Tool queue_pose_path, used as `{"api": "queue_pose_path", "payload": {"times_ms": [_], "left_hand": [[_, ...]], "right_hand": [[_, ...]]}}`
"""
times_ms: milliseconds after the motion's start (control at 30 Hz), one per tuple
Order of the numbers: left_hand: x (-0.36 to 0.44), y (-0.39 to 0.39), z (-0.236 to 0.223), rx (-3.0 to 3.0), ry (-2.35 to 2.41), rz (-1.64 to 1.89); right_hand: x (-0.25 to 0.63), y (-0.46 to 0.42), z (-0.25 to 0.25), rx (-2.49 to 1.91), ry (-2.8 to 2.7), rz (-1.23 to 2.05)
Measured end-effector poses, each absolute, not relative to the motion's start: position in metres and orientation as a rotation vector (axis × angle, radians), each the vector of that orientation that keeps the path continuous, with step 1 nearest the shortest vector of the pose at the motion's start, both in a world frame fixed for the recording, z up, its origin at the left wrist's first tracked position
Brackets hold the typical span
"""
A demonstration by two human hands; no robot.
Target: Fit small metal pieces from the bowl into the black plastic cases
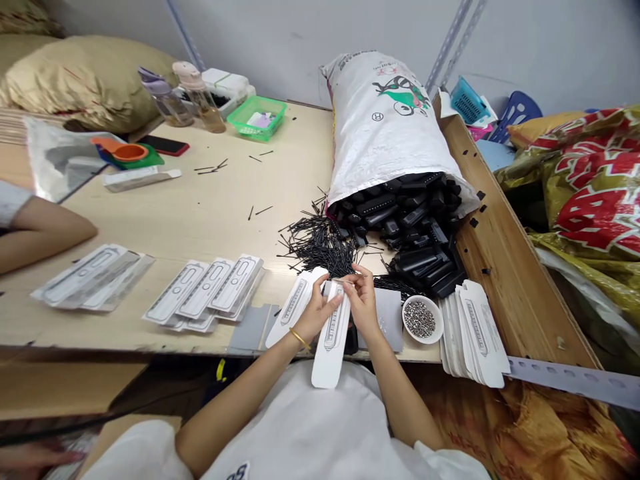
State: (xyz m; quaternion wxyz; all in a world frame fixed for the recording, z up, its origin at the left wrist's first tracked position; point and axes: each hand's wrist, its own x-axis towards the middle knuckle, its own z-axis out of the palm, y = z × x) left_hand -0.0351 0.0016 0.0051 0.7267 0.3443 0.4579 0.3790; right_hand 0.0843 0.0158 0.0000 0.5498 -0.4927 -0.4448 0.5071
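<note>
My left hand [317, 312] and my right hand [361, 300] meet at the table's front edge, both closed on the top of a long white printed card [331, 341] that hangs down over the edge. A second white card [293, 308] lies under my left hand. My right fingers pinch at the card's upper end; whether a small part is in them I cannot make out. A pile of thin black pins [320, 243] lies just beyond my hands. A small white bowl of tiny metal pieces [422, 319] sits to the right of my right hand.
A white woven sack [385, 127] spills black plastic parts [410, 220] onto the table. Stacks of white cards lie at right [475, 333] and in rows at left [205, 293]. Another person's arm [40, 233] rests at far left. Bottles [200, 97], a green basket [257, 117] and a phone [165, 145] stand at the back.
</note>
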Motion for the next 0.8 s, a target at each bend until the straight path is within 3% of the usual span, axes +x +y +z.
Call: {"api": "queue_pose_path", "payload": {"times_ms": [267, 533, 667, 800], "left_hand": [[-0.038, 0.004, 0.007, 1.221, 1.199, 0.732], [-0.06, 0.026, 0.011, 1.053, 1.131, 0.848], [-0.067, 0.022, 0.015, 1.482, 0.984, 1.051], [-0.067, 0.016, 0.02, 1.724, 1.101, 1.21]], "right_hand": [[0.085, 0.029, 0.0, -1.139, -0.729, 1.473], [0.077, 0.032, -0.001, -1.126, -0.84, 1.421], [0.066, 0.045, -0.013, -1.195, -0.609, 1.259], [0.063, 0.049, -0.028, -1.309, -1.105, 1.272]]}}
